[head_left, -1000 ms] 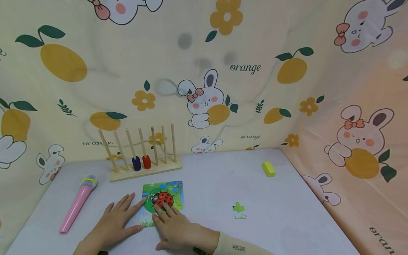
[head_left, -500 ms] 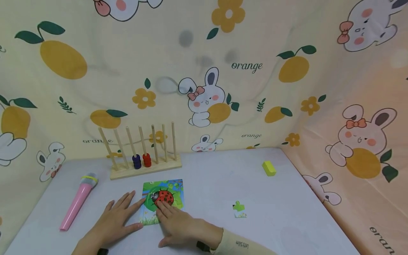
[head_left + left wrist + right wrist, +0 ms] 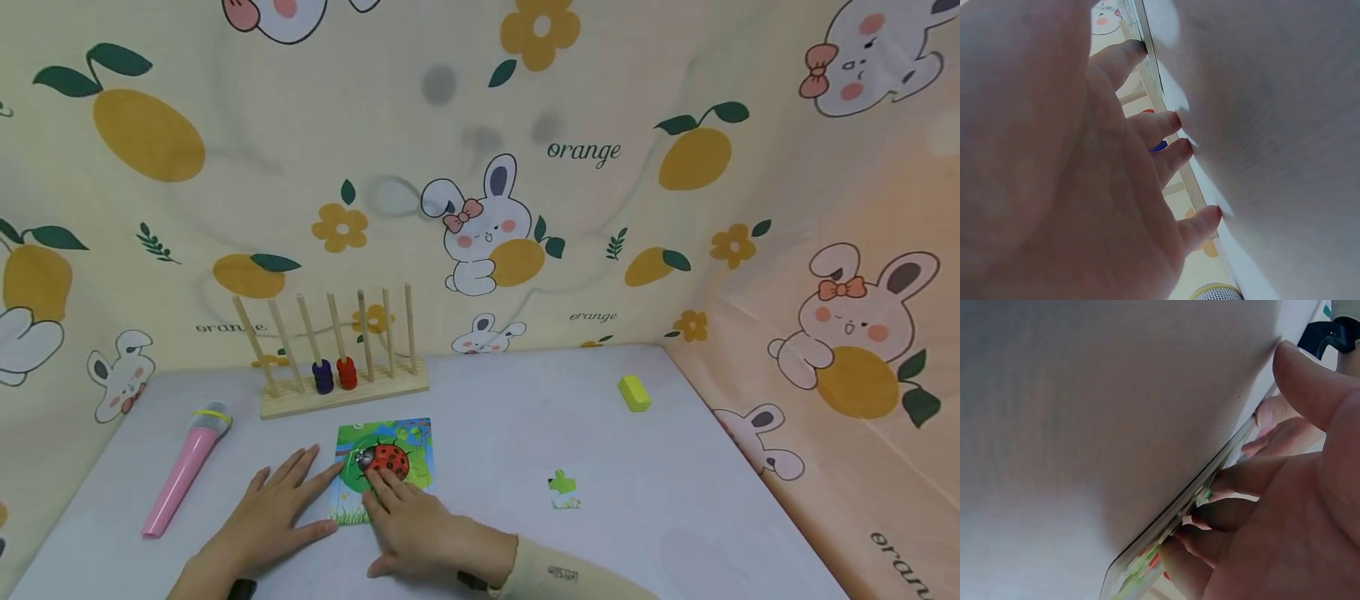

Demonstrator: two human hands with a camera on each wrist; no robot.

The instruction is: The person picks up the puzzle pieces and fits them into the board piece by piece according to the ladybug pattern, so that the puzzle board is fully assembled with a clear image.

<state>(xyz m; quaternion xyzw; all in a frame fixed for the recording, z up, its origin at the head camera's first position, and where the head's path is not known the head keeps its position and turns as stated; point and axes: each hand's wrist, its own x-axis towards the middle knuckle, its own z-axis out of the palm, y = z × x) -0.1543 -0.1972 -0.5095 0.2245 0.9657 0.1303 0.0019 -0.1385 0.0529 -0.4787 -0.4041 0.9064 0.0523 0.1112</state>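
A square ladybug jigsaw puzzle (image 3: pixel 418 435) lies flat on the table before me. My left hand (image 3: pixel 273 512) rests on the tabletop with fingers spread, index fingertip and thumb tip at the puzzle's left edge. In the left wrist view, its fingertips (image 3: pixel 1200 225) touch the white surface. My right hand (image 3: pixel 416 525) lies over the puzzle's lower part, its extended fingers pressing on the picture just below the ladybug and covering the lower right corner. The right wrist view shows these fingers (image 3: pixel 1213 544) along the puzzle board's top (image 3: pixel 1138 565). A loose jigsaw piece (image 3: pixel 564 490), green and white, lies to the right.
Behind the puzzle stands a wooden peg rack (image 3: pixel 345 398) with blue beads (image 3: pixel 323 377) and red beads (image 3: pixel 347 373). A pink toy microphone (image 3: pixel 186 471) lies at the left. A yellow-green block (image 3: pixel 634 393) sits at the back right of the white table (image 3: pixel 495 417).
My right hand's fingers have drawn closer together on the puzzle, with a small shift right and back. The left hand stays in place. The head view has tilted slightly.
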